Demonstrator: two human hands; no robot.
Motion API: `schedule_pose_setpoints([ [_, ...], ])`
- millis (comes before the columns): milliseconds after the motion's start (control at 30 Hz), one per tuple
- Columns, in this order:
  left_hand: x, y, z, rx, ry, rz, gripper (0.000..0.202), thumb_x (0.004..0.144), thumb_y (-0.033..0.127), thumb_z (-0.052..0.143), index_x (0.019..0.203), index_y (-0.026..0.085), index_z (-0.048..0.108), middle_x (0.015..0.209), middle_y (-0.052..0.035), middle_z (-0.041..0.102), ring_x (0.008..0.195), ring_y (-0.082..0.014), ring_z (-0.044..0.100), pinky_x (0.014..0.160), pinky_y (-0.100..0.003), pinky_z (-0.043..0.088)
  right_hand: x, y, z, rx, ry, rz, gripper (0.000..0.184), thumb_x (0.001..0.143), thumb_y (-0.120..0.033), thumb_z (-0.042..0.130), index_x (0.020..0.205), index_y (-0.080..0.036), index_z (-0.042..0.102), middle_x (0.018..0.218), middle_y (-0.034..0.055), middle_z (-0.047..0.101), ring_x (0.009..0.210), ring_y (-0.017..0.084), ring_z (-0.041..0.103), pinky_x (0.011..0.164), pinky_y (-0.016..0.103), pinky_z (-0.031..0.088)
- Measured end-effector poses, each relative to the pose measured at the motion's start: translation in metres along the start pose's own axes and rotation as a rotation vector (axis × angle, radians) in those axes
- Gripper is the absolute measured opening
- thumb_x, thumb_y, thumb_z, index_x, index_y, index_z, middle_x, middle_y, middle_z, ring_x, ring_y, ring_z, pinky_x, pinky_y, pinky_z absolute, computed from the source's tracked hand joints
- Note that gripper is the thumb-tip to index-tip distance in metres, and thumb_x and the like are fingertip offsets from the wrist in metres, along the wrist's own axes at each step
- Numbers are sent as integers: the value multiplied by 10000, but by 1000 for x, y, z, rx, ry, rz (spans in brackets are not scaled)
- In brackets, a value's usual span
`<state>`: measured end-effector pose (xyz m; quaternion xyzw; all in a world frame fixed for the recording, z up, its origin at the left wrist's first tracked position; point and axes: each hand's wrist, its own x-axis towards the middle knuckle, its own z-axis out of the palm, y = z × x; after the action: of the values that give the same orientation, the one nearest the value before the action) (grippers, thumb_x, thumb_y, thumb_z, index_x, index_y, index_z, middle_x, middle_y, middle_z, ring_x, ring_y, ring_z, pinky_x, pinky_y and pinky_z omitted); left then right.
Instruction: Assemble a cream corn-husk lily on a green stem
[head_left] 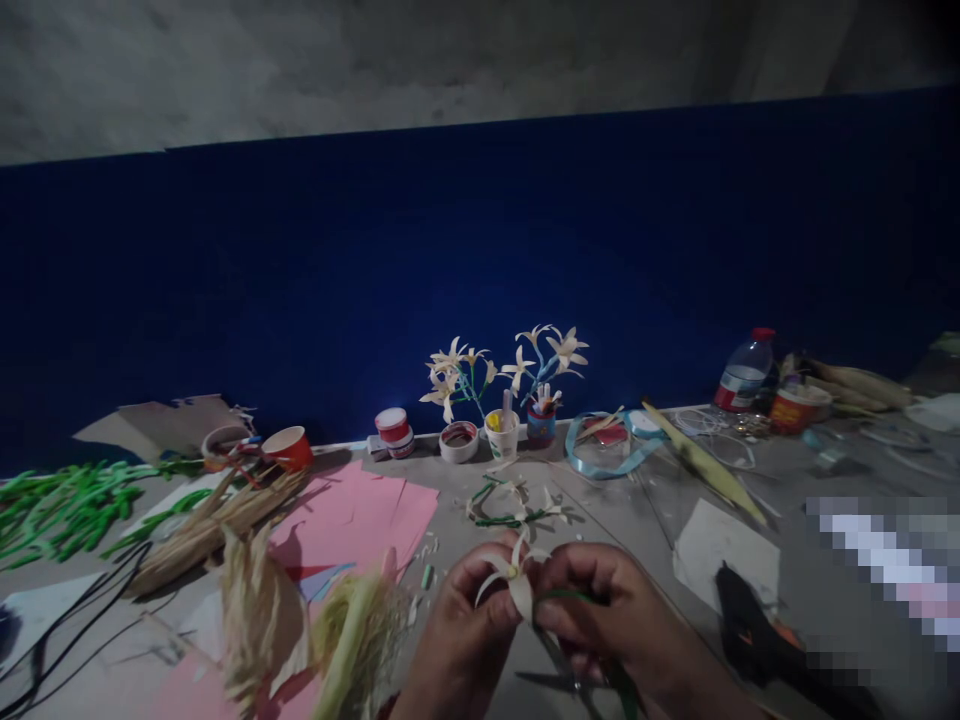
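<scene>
Low in the middle, a cream husk flower with curled petals is held between my two hands. My left hand pinches its petals from the left, thumb in front. The fingers of my right hand are closed at its base, around a green strip that hangs down past the palm. What lies inside the right fingers is partly hidden. Beneath the hands a dark pointed blade rests on the table. Just beyond them lies a ring of green stems with small pale flowers.
Finished-looking husk flowers stand in cups at the back. Pink paper, dried husks and green fuzzy stems cover the left. A black glue gun, blue ribbon and bottle are on the right.
</scene>
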<state>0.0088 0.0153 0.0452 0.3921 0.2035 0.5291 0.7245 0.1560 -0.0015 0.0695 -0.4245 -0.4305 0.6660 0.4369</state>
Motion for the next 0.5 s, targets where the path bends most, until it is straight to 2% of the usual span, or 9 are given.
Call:
schedule_pose_setpoints([
  [67, 0, -4, -1, -1, 20, 2, 214, 651, 359, 852, 731, 195, 741, 775, 7, 591, 759, -156, 546, 748, -243, 440, 0, 1, 1, -21, 23, -60, 322, 622, -421, 812, 640, -173, 608, 461, -94, 458, 390, 36, 349, 391, 169, 258],
  [200, -2, -8, 3, 7, 151, 12, 243, 629, 364, 863, 781, 220, 740, 749, -3, 628, 769, -174, 561, 747, -242, 453, -3, 4, 1, -295, 199, -404, 89, 724, -255, 710, 683, -180, 686, 588, -42, 604, 553, 96, 510, 525, 181, 411],
  [300, -3, -6, 8, 78, 233, 80, 219, 605, 344, 872, 691, 219, 714, 682, -14, 636, 698, -184, 542, 667, -249, 467, -6, 4, 1, -529, 226, -587, 110, 791, -232, 642, 712, -190, 706, 629, -16, 682, 588, 127, 593, 557, 190, 455],
  [400, -3, -3, 10, 100, 262, 64, 217, 579, 344, 882, 630, 228, 707, 669, -29, 669, 693, -205, 565, 655, -268, 479, -9, 3, 2, -657, 264, -695, 108, 782, -196, 621, 699, -194, 690, 608, -12, 700, 540, 134, 614, 528, 198, 462],
  [500, -5, 0, 9, 114, 244, 30, 237, 586, 413, 873, 682, 248, 731, 719, -33, 700, 706, -209, 606, 718, -295, 497, -11, 4, 3, -646, 283, -698, 92, 772, -201, 625, 723, -209, 703, 662, 6, 746, 607, 172, 680, 583, 221, 512],
])
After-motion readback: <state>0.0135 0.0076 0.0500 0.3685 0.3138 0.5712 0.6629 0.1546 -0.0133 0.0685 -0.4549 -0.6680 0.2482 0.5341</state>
